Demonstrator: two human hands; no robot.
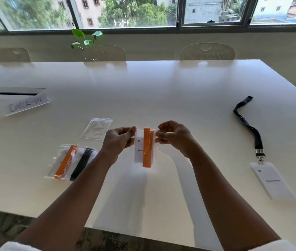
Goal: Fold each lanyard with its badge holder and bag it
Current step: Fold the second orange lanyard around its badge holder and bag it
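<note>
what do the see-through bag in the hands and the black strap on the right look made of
Clear bag with the orange lanyard: thin glossy plastic film, seemingly; contents show through and it glints. Black lanyard strap: probably woven fabric, matte, lying limp in curves.

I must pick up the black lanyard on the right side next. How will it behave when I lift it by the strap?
The black lanyard lies in loose curves on the table, so the strap is probably floppy and will drape. Its badge holder hangs from a metal clip, so it will likely dangle and swing. It looks thin, probably light.
</note>
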